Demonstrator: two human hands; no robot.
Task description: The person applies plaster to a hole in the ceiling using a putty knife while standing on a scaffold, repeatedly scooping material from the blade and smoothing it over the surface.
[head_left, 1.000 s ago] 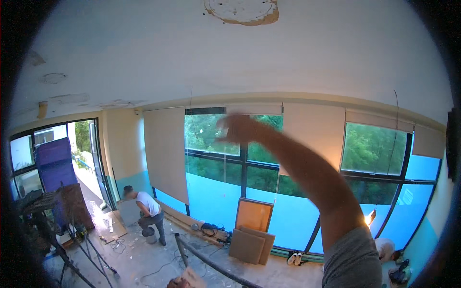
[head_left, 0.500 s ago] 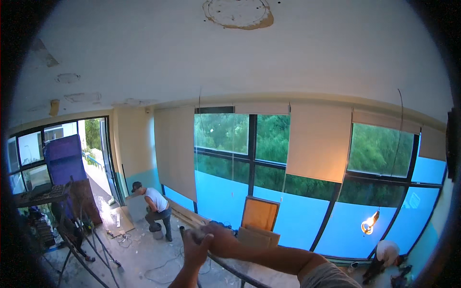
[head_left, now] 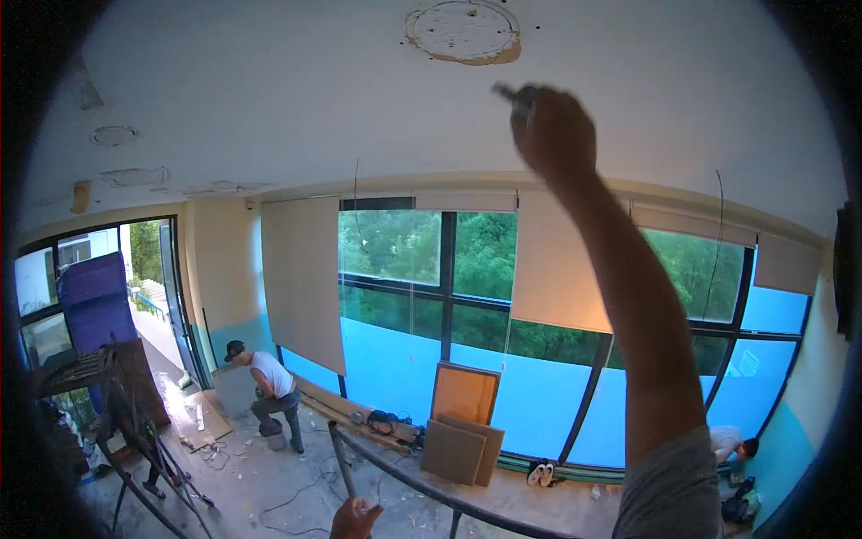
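My right hand (head_left: 557, 130) is raised at arm's length near the white ceiling (head_left: 296, 99). Its fist is closed around a short dark tool (head_left: 505, 91), whose tip sticks out to the left; blur hides its exact kind. Above and left of it is a round ceiling patch (head_left: 462, 31) with a tan lower edge and small dark holes around it. At the bottom, my left hand (head_left: 356, 518) has its fingers curled. It is beside the lower end of a dark metal post (head_left: 344, 463) of a curved rail (head_left: 404, 476). Whatever it holds, if anything, is hidden.
Below, a person in a white top (head_left: 274, 377) bends over a bucket (head_left: 271, 431). Another person (head_left: 729, 445) crouches at far right. Boards (head_left: 462, 449) lean against the windows. Cables (head_left: 278, 512) lie across the floor. A dark metal frame (head_left: 135, 413) stands at left.
My hands were together low in front of me. Now the right hand has risen to the ceiling with the dark tool, while the left has dropped lower. The view has shifted slightly right.
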